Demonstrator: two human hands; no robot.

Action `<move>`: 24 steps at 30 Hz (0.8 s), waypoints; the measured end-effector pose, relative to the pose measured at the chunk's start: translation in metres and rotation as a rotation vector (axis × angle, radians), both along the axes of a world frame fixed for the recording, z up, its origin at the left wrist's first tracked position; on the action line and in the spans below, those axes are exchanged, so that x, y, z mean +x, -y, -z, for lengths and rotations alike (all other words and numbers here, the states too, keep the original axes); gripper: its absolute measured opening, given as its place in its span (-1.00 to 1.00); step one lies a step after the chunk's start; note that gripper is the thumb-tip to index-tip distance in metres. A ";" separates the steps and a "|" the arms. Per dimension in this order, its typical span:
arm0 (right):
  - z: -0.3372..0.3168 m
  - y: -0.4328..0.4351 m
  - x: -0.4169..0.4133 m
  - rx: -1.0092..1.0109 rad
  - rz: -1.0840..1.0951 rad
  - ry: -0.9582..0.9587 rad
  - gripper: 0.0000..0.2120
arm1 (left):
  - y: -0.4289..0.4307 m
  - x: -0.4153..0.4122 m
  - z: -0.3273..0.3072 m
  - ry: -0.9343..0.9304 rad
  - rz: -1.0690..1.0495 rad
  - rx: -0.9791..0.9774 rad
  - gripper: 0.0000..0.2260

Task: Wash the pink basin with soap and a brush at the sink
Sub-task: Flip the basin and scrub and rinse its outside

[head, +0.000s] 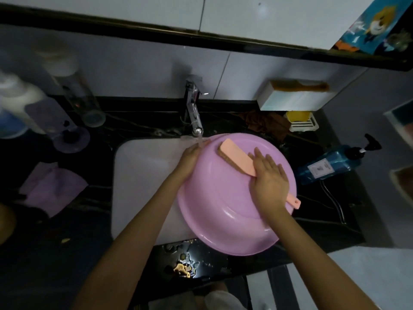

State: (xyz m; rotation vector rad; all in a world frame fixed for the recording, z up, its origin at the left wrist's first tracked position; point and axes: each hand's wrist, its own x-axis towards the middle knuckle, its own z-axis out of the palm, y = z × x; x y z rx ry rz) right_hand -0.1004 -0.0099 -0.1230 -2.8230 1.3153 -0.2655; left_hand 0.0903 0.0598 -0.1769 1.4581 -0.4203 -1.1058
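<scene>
Our right hand (268, 180) grips the scrubbing brush (237, 158) on the pink basin (223, 211), our left hand (191, 157) holds its rim; wet, it may slip if we press hard.

The dark tabletop (67, 253) holds a white sink (143, 180). A purple cloth (53, 189) lies to its left. A brown cloth (268, 124) and a white rack (304, 127) sit behind it, a blue pump bottle (330, 164) lies to the right, and wet scraps (182, 268) lie on the front edge.

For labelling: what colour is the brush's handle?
The brush handle is salmon pink; head view.
</scene>
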 end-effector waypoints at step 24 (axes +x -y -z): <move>-0.039 -0.002 0.030 0.114 -0.005 -0.387 -0.50 | -0.064 -0.039 0.042 0.037 -0.355 0.250 -0.62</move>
